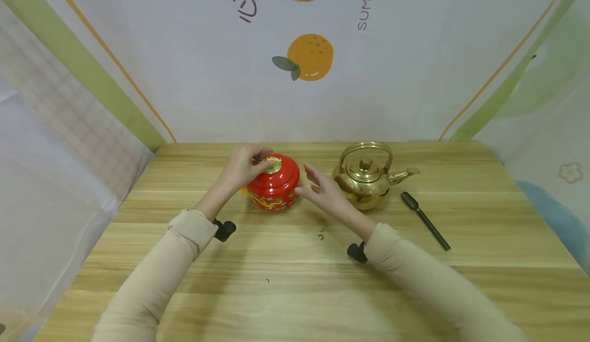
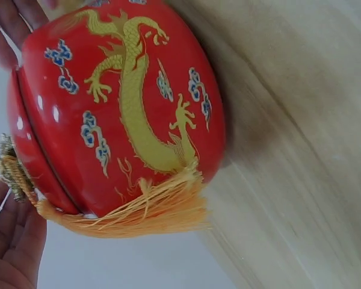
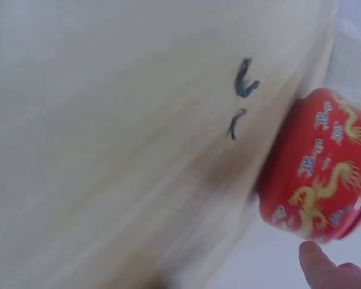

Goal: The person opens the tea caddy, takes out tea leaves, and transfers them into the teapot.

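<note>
A red lidded jar [image 1: 275, 191] with gold dragons and blue clouds stands upright on the table. My left hand [image 1: 246, 167] is at the top of its lid [image 2: 33, 138], thumb and fingers pinching the gold knob [image 2: 15, 171]. The lid sits on the jar, with a thin dark seam below it. From the knob hangs an orange tassel [image 2: 141, 208] along the jar's side. Beside the jar's right side is my right hand [image 1: 326, 193], fingers spread and loosely bent, holding nothing; whether a fingertip touches the jar I cannot tell.
A brass teapot [image 1: 364, 188] stands right of my right hand, handle raised and spout pointing right. Further right lies a dark long-handled scoop [image 1: 426, 221]. Small dark curled bits [image 3: 245, 81] lie on the wooden table [image 1: 286, 311]. A printed cloth [image 1: 392, 91] hangs behind it.
</note>
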{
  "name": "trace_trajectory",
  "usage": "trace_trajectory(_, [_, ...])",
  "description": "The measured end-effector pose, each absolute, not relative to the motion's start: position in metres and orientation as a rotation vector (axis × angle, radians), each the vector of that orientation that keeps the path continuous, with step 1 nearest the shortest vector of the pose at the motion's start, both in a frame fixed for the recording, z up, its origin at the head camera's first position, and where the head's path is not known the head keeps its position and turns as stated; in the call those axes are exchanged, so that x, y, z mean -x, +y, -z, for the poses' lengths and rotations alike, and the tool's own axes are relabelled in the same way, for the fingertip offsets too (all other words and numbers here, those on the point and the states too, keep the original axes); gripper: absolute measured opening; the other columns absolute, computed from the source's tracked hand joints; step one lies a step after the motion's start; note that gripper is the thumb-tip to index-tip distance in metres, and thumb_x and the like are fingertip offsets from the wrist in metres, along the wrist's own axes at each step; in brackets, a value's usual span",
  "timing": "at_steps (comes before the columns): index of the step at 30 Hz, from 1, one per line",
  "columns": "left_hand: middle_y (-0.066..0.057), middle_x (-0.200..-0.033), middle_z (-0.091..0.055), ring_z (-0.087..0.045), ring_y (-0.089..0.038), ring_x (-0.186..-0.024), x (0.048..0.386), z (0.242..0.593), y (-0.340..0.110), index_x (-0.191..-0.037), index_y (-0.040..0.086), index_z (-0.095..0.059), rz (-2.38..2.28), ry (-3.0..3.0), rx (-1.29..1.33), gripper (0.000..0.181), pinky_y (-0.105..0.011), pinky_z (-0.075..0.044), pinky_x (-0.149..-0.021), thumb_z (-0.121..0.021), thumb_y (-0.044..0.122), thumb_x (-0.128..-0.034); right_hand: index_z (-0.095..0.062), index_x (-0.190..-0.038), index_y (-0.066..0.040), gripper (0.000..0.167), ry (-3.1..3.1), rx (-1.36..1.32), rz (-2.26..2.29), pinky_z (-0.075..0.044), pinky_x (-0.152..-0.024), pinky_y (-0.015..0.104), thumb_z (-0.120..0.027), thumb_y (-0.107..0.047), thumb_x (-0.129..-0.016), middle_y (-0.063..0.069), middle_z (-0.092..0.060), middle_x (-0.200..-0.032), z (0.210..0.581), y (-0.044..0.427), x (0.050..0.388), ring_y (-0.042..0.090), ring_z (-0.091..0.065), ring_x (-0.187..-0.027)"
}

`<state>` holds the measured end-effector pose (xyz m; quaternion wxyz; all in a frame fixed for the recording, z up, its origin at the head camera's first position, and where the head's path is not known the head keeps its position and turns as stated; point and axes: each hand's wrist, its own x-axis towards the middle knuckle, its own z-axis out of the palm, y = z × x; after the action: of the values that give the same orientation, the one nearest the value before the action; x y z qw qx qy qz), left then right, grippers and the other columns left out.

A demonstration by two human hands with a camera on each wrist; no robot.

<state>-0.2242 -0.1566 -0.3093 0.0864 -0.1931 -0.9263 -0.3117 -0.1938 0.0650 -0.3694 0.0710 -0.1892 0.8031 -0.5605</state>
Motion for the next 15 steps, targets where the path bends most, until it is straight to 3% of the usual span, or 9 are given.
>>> trace_trajectory(7, [-0.013,-0.137,-0.051,-0.051,-0.031,-0.123,0.200,0.293,-0.161,-0.137,0.007,-0.049,1.164,-2.716,0.622,0.053,-0.044,-0.044,-0.101,-0.067,0.021,-0.0884,-0.031,-0.144,0.001,0.062,2.432,0.693,1.770,-0.036,-0.107,0.042,-0.061,-0.015,-0.092,0.021,-0.034,-0.148,0.355,0.105,0.163,0.032,-0.036,-0.135])
trace_trajectory(12, [-0.006,-0.146,-0.041,-0.039,-0.025,-0.134,0.179,0.276,-0.161,-0.144,0.014,-0.039,1.244,-2.637,0.837,0.063,-0.045,-0.036,-0.107,-0.067,0.020,-0.0880,-0.034,-0.143,0.004,0.057,2.569,0.876,1.746,-0.039,-0.103,0.043,-0.059,-0.006,-0.092,0.021,-0.036,-0.146,0.338,0.131,0.142,0.035,-0.038,-0.133])
trace_trajectory(15, [0.000,-0.150,-0.035,-0.034,-0.020,-0.138,0.161,0.265,-0.156,-0.147,0.017,-0.034,1.199,-2.609,1.010,0.068,-0.047,-0.033,-0.110,-0.067,0.021,-0.0876,-0.034,-0.145,-0.004,0.060,2.734,1.009,1.600,-0.048,-0.096,0.035,-0.060,-0.009,-0.092,0.015,-0.037,-0.148,0.326,0.144,0.127,0.033,-0.047,-0.127])
